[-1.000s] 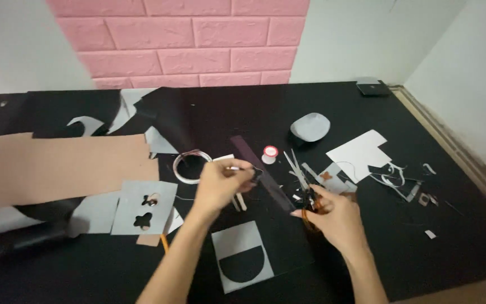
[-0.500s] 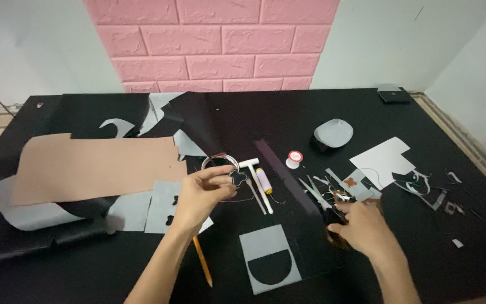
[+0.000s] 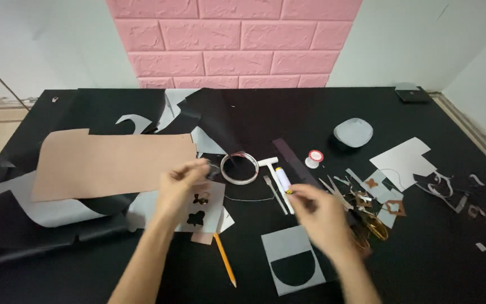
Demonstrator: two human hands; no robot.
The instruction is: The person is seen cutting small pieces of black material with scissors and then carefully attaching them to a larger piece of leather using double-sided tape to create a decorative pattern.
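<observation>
While both hands hover over the black table (image 3: 457, 270), we see a craft job partly done. Our left hand (image 3: 182, 183) is blurred above a grey sheet with two small shapes cut out (image 3: 201, 207); its fingers curl together, yet we cannot tell whether they pinch anything. Our right hand (image 3: 320, 217) reaches toward a white glue stick (image 3: 283, 179), fingers loosely bent, and we cannot tell whether it grips anything. Just beside them lie a roll of clear tape (image 3: 239, 168), a yellow pencil (image 3: 224, 260) and a grey square with a black half-round gap (image 3: 291, 260). Cut pieces and scraps (image 3: 386, 197) lie to the right, so we judge much cutting finished, while a large brown sheet (image 3: 111, 163) remains whole. Compared with half a second ago, our left hand has dropped from the tape roll toward the cut sheet, and our right hand has moved left from the scissors (image 3: 369, 228) toward the glue stick.
</observation>
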